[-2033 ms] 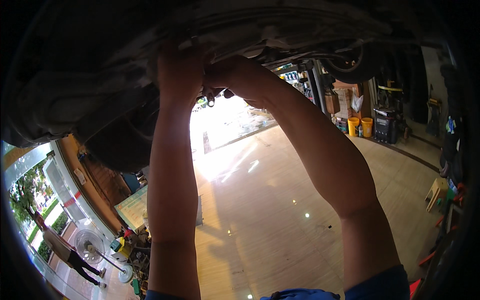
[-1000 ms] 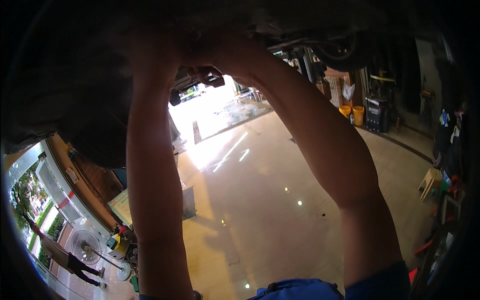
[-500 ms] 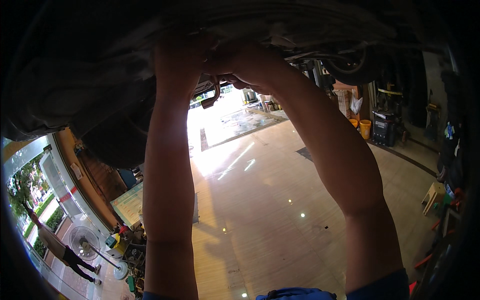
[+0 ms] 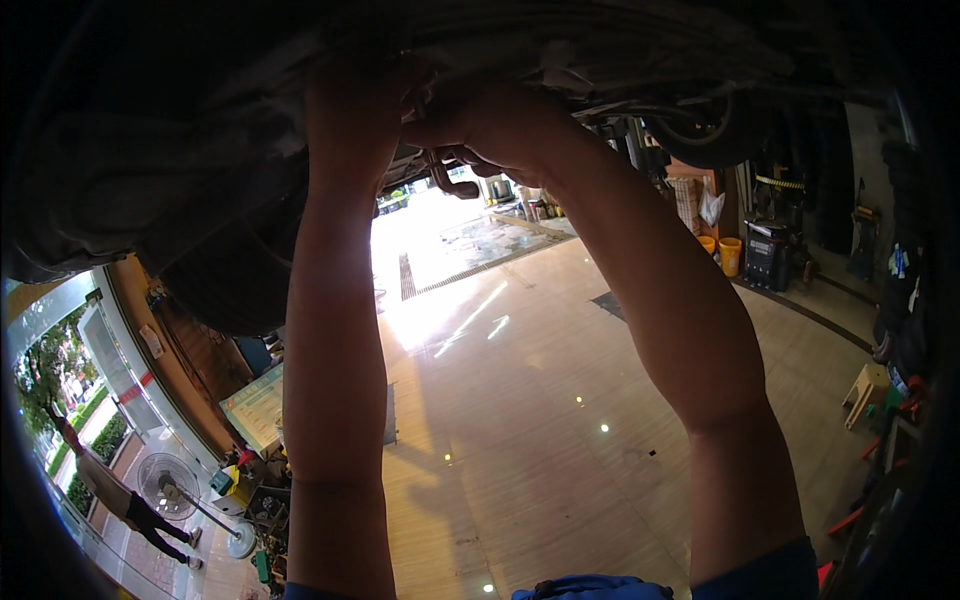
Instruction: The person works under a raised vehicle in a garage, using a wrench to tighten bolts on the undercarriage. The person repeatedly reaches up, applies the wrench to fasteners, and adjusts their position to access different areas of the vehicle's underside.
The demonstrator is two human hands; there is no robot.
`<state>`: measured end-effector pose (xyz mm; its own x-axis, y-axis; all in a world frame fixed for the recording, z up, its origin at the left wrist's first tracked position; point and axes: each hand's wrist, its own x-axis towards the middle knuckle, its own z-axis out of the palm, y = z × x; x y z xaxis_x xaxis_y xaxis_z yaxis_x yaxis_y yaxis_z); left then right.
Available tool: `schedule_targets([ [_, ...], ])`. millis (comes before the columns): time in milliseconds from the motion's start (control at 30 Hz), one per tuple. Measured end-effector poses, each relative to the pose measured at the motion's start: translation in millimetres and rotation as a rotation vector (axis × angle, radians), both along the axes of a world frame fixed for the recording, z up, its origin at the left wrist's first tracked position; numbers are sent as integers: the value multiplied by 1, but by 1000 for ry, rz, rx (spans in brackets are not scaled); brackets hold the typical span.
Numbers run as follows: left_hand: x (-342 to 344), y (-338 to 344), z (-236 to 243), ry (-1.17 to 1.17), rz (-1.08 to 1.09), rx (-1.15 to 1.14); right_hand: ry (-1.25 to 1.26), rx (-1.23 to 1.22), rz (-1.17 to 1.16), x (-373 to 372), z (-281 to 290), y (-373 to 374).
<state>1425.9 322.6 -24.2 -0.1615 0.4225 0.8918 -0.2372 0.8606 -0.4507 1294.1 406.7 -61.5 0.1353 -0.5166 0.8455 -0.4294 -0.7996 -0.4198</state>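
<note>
Both my arms reach up under the dark underside of a raised car (image 4: 200, 110). My left hand (image 4: 355, 120) is against the underbody, its fingers lost in shadow. Close to its right, my right hand (image 4: 505, 130) has its fingers curled round a dark, bent, hook-ended piece (image 4: 455, 188). The lower end of that piece hangs below the fingers and points right, against the bright floor. Its upper part runs up between my two hands, too dark to make out fully.
Car wheels show at the left (image 4: 235, 280) and far right (image 4: 705, 130). A standing fan (image 4: 168, 485) and a person (image 4: 115, 490) are at lower left by the glass doors. Yellow buckets (image 4: 731, 257) and a small stool (image 4: 866, 393) stand to the right.
The bent piece's lower end has swung from pointing left to pointing right. My hands have shifted only slightly.
</note>
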Motion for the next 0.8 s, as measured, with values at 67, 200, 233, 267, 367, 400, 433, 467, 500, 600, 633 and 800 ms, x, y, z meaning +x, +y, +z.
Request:
schedule_targets([
  [67, 1, 2, -2, -38, -130, 126, 1, 29, 10, 5, 0, 6],
  [200, 2, 5, 0, 10, 108, -131, -79, 163, 121, 3, 1, 3],
  [233, 3, 7, 1, 55, 251, -287, -96, 174, 150, 3, 2, 0],
  [267, 1, 8, 0, 14, 158, -175, -71, 161, 119, 0, 3, -2],
  [367, -1, 16, -6, -48, -96, 180, 1, 89, 57, -2, 2, 5],
  [400, 0, 20, -8, -24, -164, 312, 26, 45, 56, 0, 1, 10],
  [433, -2, 25, -10, -9, -239, 440, 45, -3, 48, 1, 1, 18],
  [467, 0, 18, -8, -44, -25, 425, 21, -19, 142, -3, -2, 15],
  [500, 10, 6, -3, -77, 186, 401, -1, -37, 236, -3, -1, 4],
  [600, 2, 1, -3, -18, 442, 16, -41, 106, 225, -15, 3, -3],
  [633, -1, 0, -1, -4, 319, 52, -36, 191, 190, -15, 5, -1],
  [800, -13, 10, -3, -42, 11, 39, -14, 13, 148, -23, 0, 19],
])
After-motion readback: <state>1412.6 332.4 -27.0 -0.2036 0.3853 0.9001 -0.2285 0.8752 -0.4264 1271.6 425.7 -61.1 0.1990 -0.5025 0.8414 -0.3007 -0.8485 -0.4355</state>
